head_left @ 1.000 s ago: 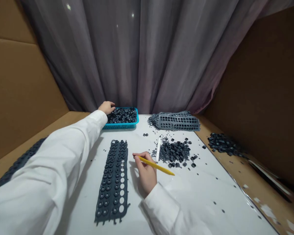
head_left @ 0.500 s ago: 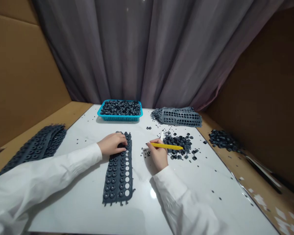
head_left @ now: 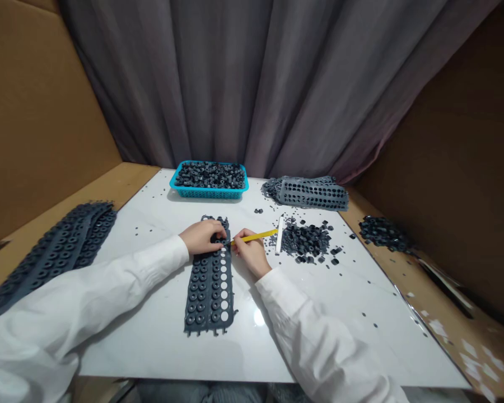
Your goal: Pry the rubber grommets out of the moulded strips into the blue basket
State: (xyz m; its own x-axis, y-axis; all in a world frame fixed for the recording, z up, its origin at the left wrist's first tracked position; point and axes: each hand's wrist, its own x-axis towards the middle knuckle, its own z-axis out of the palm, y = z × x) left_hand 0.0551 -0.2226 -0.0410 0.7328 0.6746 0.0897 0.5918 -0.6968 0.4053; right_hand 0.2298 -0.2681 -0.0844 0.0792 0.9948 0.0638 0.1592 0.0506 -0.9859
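A dark grey moulded rubber sheet with rows of round ring parts lies lengthwise on the white table. Its right-hand column shows white round holes along the lower part. Over the sheet's upper end is my left hand, its fingers curled down onto the rings and its thumb near the right column. My right hand grips a slim yellow pen-like tool with a dark point. That point meets the sheet's right column beside my left fingertips; the exact contact is hidden.
A blue basket full of small dark parts stands at the back. Perforated sheets lie back right. A white stick lies by a pile of dark pieces. More ringed sheets are stacked left, and another dark heap sits right.
My right hand has moved left with the yellow tool, from beside the dark pile to the sheet's edge. The white stick is now uncovered. The view has shifted slightly.
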